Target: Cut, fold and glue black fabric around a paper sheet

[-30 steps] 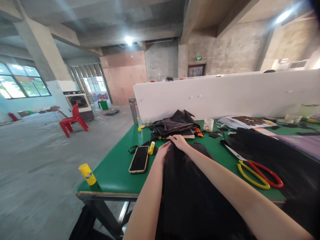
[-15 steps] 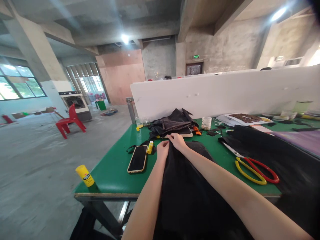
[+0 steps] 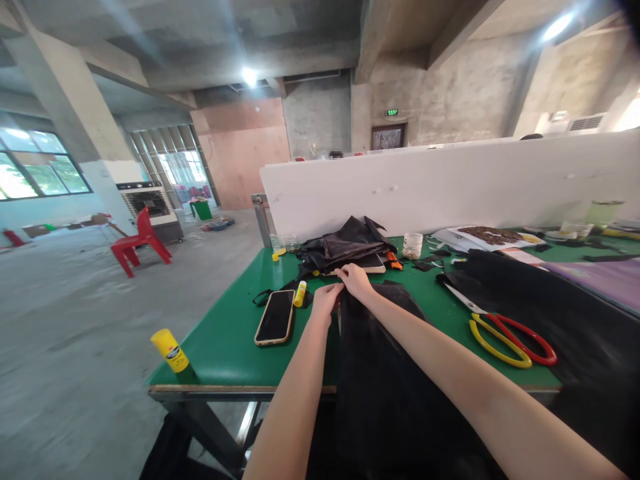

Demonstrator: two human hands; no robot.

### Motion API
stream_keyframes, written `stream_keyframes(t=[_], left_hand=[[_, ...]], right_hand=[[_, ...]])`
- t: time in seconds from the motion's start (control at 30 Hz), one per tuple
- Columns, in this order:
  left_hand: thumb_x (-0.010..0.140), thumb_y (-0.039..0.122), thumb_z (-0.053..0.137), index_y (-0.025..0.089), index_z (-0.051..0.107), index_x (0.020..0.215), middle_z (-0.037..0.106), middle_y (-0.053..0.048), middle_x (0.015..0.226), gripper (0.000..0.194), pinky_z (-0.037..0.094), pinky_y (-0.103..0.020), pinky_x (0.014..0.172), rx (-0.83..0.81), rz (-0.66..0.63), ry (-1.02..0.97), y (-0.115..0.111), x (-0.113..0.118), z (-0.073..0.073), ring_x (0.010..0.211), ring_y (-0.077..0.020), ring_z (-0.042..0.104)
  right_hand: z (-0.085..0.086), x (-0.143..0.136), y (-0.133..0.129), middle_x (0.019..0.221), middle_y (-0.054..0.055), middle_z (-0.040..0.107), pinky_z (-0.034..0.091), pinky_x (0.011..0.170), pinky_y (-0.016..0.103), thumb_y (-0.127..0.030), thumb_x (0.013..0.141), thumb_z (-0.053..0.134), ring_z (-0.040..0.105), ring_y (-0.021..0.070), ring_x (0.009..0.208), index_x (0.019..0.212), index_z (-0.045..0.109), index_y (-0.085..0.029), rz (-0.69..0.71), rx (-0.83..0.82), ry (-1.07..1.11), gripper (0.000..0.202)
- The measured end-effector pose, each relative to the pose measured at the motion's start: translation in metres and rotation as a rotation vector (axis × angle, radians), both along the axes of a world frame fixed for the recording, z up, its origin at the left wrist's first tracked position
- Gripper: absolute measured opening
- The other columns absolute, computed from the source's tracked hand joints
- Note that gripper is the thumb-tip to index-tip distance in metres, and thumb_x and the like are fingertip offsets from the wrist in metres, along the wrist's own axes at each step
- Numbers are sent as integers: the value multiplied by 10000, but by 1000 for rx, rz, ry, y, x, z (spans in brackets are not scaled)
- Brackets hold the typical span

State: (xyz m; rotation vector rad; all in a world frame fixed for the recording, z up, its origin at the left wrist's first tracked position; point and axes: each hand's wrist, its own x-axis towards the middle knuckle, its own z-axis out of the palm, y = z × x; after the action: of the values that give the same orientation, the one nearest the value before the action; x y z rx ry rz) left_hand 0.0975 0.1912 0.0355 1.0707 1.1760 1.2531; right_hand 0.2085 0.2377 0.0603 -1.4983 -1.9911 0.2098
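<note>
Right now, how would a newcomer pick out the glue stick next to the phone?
On the green table, find the dark-screened phone. The small yellow glue stick is just right of its top end, towards the left hand. The other yellow stick, at the table's near left corner, looks bigger.

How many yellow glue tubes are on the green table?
2. The bigger tube is at the near left corner of the table; the smaller tube is right beside the phone. Others may be hidden.
</note>
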Motion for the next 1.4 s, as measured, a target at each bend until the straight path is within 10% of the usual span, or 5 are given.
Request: stream_keyframes(t=[0.47,0.7,1.4], left_hand=[[867,323,524,113,575,904,587,-5,774,218,475,-231,538,-28,-30,11,-8,3,12,600,-86,548],[680,389,675,116,683,783,568,14,558,293,381,-197,462,42,29,-12,-18,4,22,509,-98,524],[554,361,792,113,645,907,675,-103,847,457,474,-279,716,222,128,200,-46,-1,11,792,-200,626]], right_hand=[[5,3,1,1030,61,588,491,777,369,-359,885,491,578,161,885,1052,561,-146,-5,-47,-75,280],[6,3,0,1020,58,591,494,767,360,-358,886,489,580,157,871,1045,563,-147,-9,-46,-124,275],[26,3,0,1066,65,580,484,799,374,-354,887,487,571,167,917,1064,561,-161,-149,-76,-182,272]])
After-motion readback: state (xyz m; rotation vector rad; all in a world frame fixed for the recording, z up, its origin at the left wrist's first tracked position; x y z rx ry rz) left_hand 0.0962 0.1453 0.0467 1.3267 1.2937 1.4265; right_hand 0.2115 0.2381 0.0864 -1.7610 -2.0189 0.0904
